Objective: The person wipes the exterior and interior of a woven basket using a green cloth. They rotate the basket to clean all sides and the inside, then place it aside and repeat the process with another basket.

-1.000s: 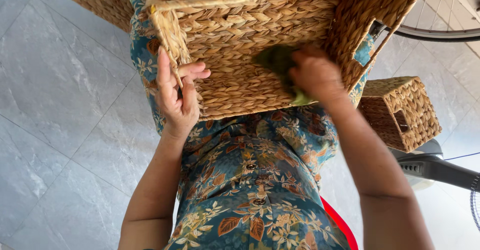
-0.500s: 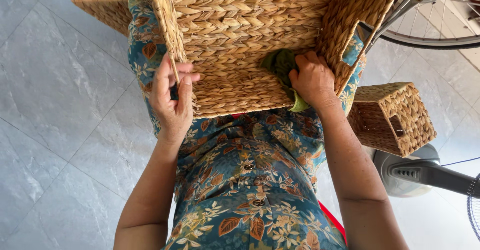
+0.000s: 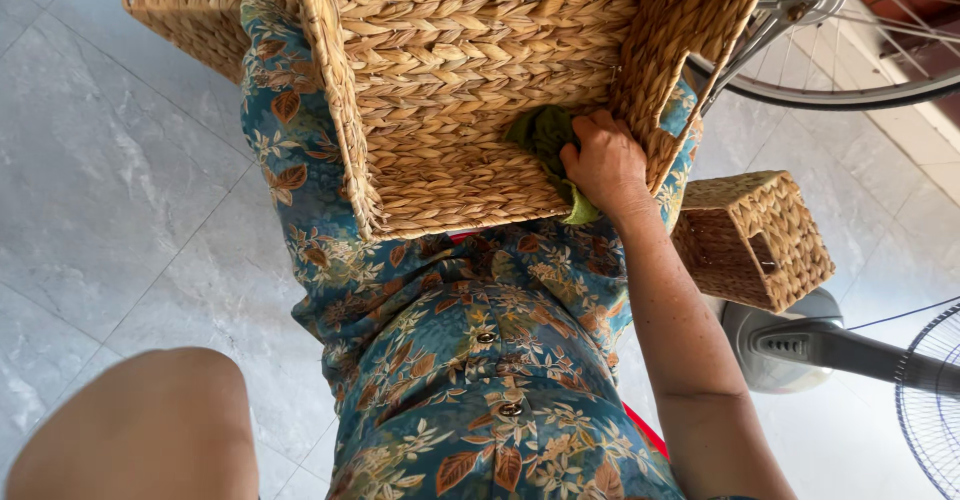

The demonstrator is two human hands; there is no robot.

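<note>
A large woven basket (image 3: 450,110) rests on my lap over a blue floral dress (image 3: 480,380), its opening facing me. My right hand (image 3: 605,165) reaches inside near the basket's right wall and presses a green cloth (image 3: 545,135) against the woven bottom, fingers closed on it. Of my left arm only a bare rounded part (image 3: 140,430) shows at the lower left; the hand itself is out of frame and no longer on the basket's left rim.
A second large woven basket (image 3: 190,0) lies behind at the upper left. A small woven basket (image 3: 755,240) stands on the grey tiled floor (image 3: 110,190) to the right, beside a fan's base (image 3: 790,345) and cage. A bicycle wheel (image 3: 860,60) is at the upper right.
My left hand has come off the basket's left wall and dropped out of view. My right hand with the cloth has stayed low by the right wall.
</note>
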